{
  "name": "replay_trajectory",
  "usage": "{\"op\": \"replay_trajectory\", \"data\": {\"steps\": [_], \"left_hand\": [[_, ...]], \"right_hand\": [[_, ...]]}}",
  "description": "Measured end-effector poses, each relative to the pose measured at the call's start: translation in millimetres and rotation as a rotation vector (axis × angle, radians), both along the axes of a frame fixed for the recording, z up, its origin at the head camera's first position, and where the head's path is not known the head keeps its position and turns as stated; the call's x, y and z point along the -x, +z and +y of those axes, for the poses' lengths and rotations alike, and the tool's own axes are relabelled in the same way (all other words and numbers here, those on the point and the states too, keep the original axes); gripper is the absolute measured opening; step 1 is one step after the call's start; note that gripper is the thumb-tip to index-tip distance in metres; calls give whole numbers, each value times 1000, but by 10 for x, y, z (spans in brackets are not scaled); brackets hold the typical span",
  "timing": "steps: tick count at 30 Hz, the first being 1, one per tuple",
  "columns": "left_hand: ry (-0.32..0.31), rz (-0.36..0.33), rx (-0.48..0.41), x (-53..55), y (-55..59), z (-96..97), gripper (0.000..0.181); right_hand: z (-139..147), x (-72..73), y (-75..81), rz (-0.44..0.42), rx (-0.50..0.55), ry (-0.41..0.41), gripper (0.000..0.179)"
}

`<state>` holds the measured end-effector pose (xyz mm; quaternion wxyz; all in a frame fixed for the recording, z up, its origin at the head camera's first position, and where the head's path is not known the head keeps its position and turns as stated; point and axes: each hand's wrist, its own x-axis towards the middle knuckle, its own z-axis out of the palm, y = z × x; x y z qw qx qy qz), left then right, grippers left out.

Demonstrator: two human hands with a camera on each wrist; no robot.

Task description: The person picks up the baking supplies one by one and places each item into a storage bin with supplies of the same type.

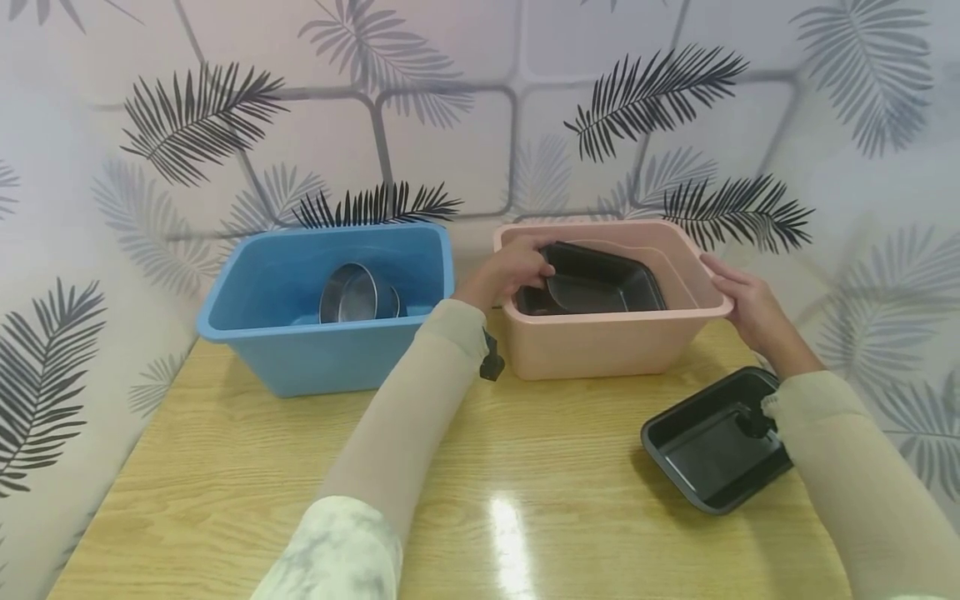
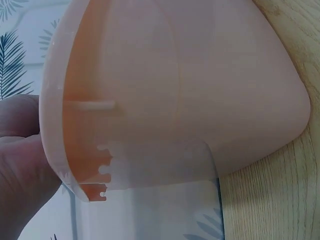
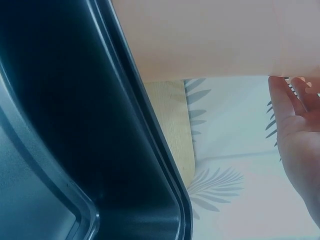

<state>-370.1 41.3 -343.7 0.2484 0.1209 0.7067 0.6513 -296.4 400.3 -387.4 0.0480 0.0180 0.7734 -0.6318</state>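
In the head view, my left hand [image 1: 512, 271] reaches over the near left of a pink plastic tub [image 1: 600, 346] and grips the edge of a black rectangular baking pan [image 1: 600, 279]. The pan sits tilted inside the tub, over another dark pan partly hidden beneath it. My right hand [image 1: 750, 304] holds the tub's right rim, with its fingertips at the edge; the right wrist view shows this hand [image 3: 300, 125] against the tub's outer side. Under my right forearm, a second black baking pan [image 1: 712, 450] lies on the table, partly covered by the sleeve.
To the left stands a blue plastic tub [image 1: 330, 358] with round metal pans [image 1: 350, 293] inside. Both tubs stand at the back of the wooden table [image 1: 315, 467], close to a leaf-patterned backdrop [image 1: 450, 67].
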Motion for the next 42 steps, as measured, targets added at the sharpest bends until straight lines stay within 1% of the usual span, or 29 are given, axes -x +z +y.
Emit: {"op": "replay_trajectory", "data": {"steps": [4,7,11,16,21,23,27,30,33,37,42], "left_hand": [[-4,12,-17,21,-17,-7,60],[1,31,-32,27,-32,-4,59],[19,58,21,32,-31,-8,66],[46,82,105,16,-10,-23,65],[58,115,116,13,-8,-26,64],[52,123,95,21,-14,-26,63],[39,145,85,25,-11,-36,61],[29,168,67,15,-1,-45,59],[18,173,21,2,4,-30,58],[-12,183,-32,-68,11,-20,57],[-69,214,-108,-188,5,0,57]], "right_hand": [[-3,4,-2,-4,-29,3,65],[10,3,-4,3,-37,13,64],[20,-1,-5,9,-32,19,64],[20,-5,-7,3,-41,11,64],[15,-11,1,11,-52,19,63],[11,-15,7,10,-43,21,63],[7,-21,14,6,-36,25,63],[0,-22,17,10,-47,33,64],[0,-19,13,14,-60,39,64],[5,-16,8,11,-77,39,64],[9,-15,8,10,-79,37,63]]}}
